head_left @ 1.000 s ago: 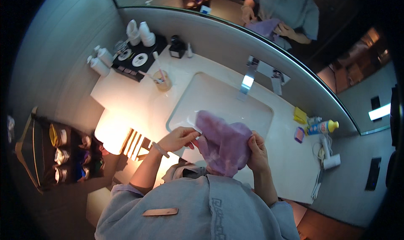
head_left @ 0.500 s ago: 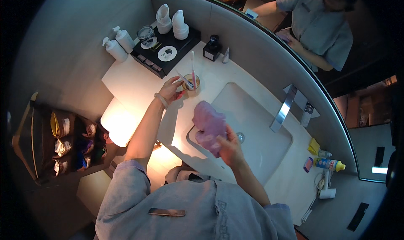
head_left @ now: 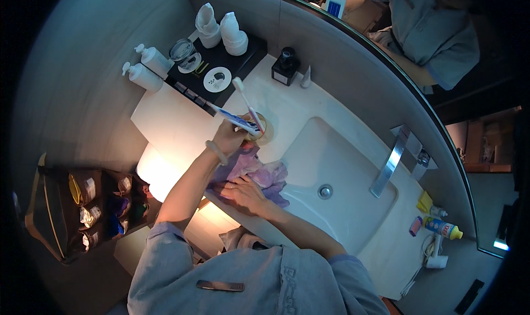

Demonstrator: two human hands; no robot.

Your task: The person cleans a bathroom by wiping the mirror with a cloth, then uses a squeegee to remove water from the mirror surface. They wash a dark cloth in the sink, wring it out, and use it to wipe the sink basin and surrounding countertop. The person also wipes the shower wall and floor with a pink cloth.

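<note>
My left hand (head_left: 227, 137) is closed around a clear, yellowish cup (head_left: 259, 138) beside the sink's left end. A white-and-pink toothbrush (head_left: 247, 98) leans out of the cup; a blue-and-white slim item (head_left: 234, 118) slants across its mouth, its kind unclear. Just below, my right hand (head_left: 243, 194) presses a crumpled purple cloth (head_left: 269, 174) onto the counter at the sink's left rim, gripping it under the fingers. Part of the cloth spreads beneath my left wrist and over the sink's edge.
A black tray (head_left: 248, 53) with rolled white towels (head_left: 234, 39) and a glass (head_left: 183, 51) stands at the back left, beside two white pump bottles (head_left: 144, 77). The faucet (head_left: 391, 163) juts over the sink (head_left: 342, 155). A yellow-capped bottle (head_left: 441, 226) lies at the right; a lamp (head_left: 157, 174) glows left.
My right hand has carried the purple cloth left from over the sink down to the counter by the cup. My left hand has closed on the cup, and its contents tilt more to the left.
</note>
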